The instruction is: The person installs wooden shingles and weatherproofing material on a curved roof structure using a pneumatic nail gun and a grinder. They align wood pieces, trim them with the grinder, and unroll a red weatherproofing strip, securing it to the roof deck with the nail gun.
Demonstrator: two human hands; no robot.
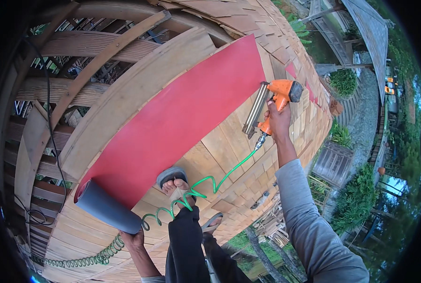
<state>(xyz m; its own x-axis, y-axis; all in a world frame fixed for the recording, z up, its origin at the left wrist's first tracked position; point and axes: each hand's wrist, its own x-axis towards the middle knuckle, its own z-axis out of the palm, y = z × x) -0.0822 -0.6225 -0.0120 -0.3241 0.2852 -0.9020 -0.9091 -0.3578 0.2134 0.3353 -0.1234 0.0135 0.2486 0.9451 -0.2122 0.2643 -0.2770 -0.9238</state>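
in the head view, the red sheet (182, 99) was laid lengthwise near the roof (224, 137)'s open-framed edge; its roll (109, 207), set crosswise, was up-left of the nearer left hand (133, 240), whose mostly hidden fingers could not be judged. the nail gun (282, 92) was clasped by the right hand (278, 120)'s curled fingers.

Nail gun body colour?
Orange nail gun body, with a dark end cap; shows best in the head view.

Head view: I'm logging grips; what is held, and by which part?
The right hand holds the orange-and-black nail gun by its handle. The left hand is at the grey-backed red sheet roll's near end; whether it grips cannot be told.
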